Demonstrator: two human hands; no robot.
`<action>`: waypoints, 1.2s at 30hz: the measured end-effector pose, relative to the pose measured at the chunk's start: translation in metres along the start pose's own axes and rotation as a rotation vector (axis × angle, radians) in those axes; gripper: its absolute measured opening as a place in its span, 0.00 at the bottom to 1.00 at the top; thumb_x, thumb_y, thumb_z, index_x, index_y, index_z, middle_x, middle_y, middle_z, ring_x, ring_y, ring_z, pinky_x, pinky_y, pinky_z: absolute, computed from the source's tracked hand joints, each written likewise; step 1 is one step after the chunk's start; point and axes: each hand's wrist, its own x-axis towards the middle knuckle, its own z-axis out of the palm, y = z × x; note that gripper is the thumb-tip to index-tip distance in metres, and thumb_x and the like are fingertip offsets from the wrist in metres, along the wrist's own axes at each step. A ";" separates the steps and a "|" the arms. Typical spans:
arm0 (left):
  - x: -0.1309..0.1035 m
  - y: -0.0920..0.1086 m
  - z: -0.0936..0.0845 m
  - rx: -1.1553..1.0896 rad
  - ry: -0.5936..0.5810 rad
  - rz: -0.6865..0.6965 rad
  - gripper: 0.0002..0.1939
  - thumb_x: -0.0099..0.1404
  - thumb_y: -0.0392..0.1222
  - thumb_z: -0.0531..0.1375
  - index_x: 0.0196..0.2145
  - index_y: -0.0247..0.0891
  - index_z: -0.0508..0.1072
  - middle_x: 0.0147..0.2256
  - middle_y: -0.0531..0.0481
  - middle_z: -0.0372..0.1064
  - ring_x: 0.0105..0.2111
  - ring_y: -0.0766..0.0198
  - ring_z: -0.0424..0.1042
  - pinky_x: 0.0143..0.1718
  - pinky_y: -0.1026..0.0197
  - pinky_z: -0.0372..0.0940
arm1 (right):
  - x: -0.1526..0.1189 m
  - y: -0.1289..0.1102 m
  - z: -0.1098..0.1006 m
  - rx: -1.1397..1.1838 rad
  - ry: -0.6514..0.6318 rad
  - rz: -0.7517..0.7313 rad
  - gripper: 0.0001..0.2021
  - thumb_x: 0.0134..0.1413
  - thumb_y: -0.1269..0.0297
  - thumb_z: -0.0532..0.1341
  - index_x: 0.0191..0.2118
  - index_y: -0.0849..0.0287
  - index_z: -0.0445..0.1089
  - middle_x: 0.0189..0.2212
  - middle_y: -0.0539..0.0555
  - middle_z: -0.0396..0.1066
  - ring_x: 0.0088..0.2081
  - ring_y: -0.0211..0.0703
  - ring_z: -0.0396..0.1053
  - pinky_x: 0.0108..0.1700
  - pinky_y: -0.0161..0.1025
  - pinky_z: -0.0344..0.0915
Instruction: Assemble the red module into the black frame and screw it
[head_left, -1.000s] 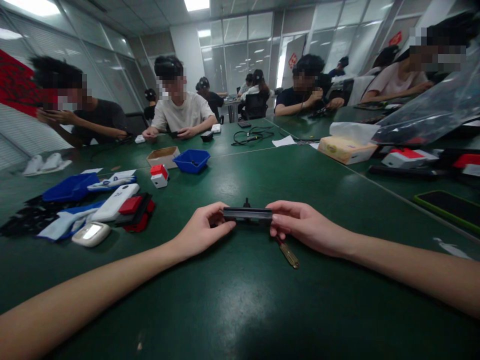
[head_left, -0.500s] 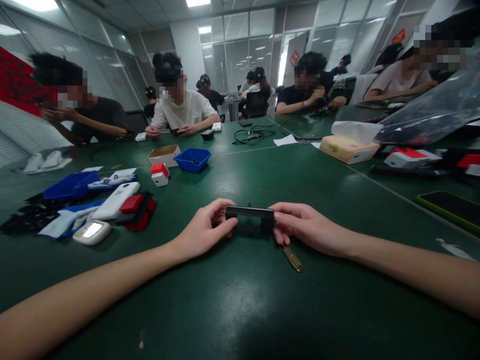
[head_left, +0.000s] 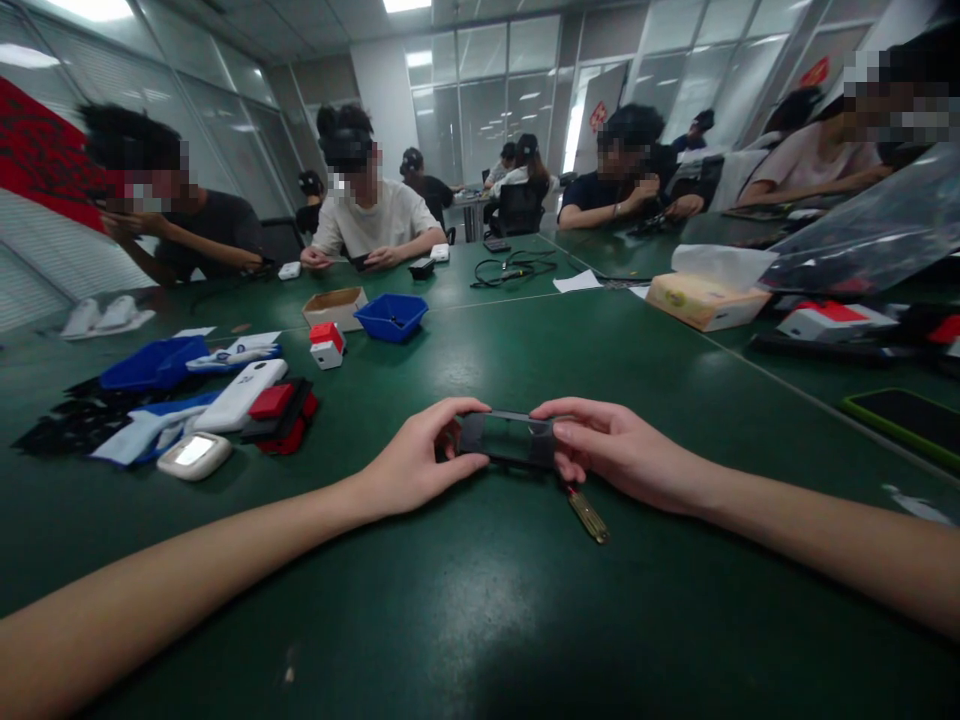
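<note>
Between my two hands is a black plastic frame [head_left: 541, 447] with a wide rectangular opening, through which the green table shows. My left hand [head_left: 427, 455] grips its left end, thumb along the lower edge and fingers along the top. The right end is pinched by my right hand [head_left: 611, 445], with the index finger on the top edge. Below the right fingers lies a screwdriver [head_left: 589, 515] with a translucent yellowish handle; its tip is hidden near the hand.
To the left lie a round-cornered white device [head_left: 195, 456], a red and black block [head_left: 281, 415], gloves [head_left: 139, 432] and a blue tray [head_left: 154, 363]. Further back are a blue bin [head_left: 391, 318] and a red-white box [head_left: 327, 346]. A tissue box [head_left: 705, 303] stands right. Several people sit around.
The black frame has been tilted in my hands, so its opening now faces me more. Both hands still hold it. The whole view has shifted slightly.
</note>
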 end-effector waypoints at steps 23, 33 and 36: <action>-0.001 0.004 -0.001 0.001 -0.070 0.078 0.16 0.71 0.41 0.57 0.55 0.37 0.68 0.34 0.52 0.73 0.32 0.62 0.73 0.36 0.61 0.66 | -0.002 -0.004 0.006 -0.238 0.020 -0.032 0.32 0.57 0.41 0.68 0.56 0.63 0.69 0.30 0.50 0.71 0.27 0.36 0.68 0.30 0.37 0.66; 0.001 0.001 -0.001 -0.047 -0.095 0.036 0.15 0.77 0.45 0.51 0.49 0.34 0.72 0.34 0.48 0.77 0.31 0.63 0.74 0.37 0.62 0.68 | -0.009 -0.013 0.011 -0.341 -0.063 0.036 0.30 0.61 0.47 0.67 0.61 0.62 0.67 0.27 0.47 0.69 0.24 0.34 0.62 0.26 0.33 0.57; 0.001 0.002 -0.001 -0.022 -0.109 0.027 0.15 0.76 0.45 0.52 0.49 0.33 0.74 0.34 0.48 0.76 0.32 0.63 0.74 0.37 0.61 0.68 | -0.010 -0.013 0.010 -0.374 -0.087 0.021 0.30 0.63 0.45 0.65 0.60 0.63 0.67 0.24 0.44 0.63 0.22 0.32 0.57 0.24 0.33 0.53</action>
